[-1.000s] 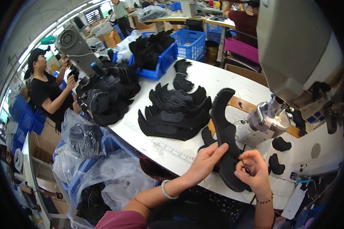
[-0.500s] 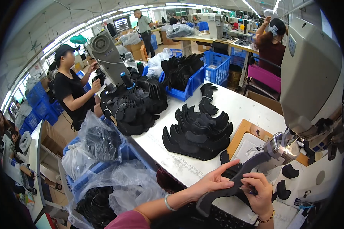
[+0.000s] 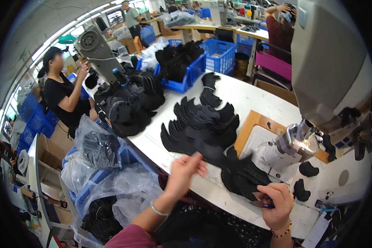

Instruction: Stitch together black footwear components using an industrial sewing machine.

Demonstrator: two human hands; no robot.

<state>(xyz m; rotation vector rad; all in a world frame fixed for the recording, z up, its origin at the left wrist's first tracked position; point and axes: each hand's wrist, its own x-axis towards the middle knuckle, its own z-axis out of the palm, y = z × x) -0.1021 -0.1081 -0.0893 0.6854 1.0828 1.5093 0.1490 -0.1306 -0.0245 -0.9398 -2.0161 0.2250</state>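
My left hand (image 3: pixel 185 172), smeared by motion, reaches to the near edge of a heap of black curved cut pieces (image 3: pixel 215 120). Its fingertips pinch the edge of a blurred black curved piece (image 3: pixel 207 149) lying over the heap's front. A second group of black curved pieces (image 3: pixel 246 175) rests between my hands, near the sewing machine's arm. Next to this group my right hand (image 3: pixel 277 202) is closed around small thread snips (image 3: pixel 268 202), mostly hidden by the fingers; a pointed metal tip shows by the pieces.
The sewing machine (image 3: pixel 293 142) stands at right with its lamp lit. Two small black pieces (image 3: pixel 301 190) lie beside it. Blue crates (image 3: pixel 196 68) and a bundled black pile (image 3: pixel 128 103) are farther back. A plastic-lined blue bin (image 3: pixel 136 159) is at left. Other people work beyond.
The curved piece held between both hands has left the machine's front. My left hand has swung left to the heap, while the right stays near the machine. The whole view has shifted slightly.
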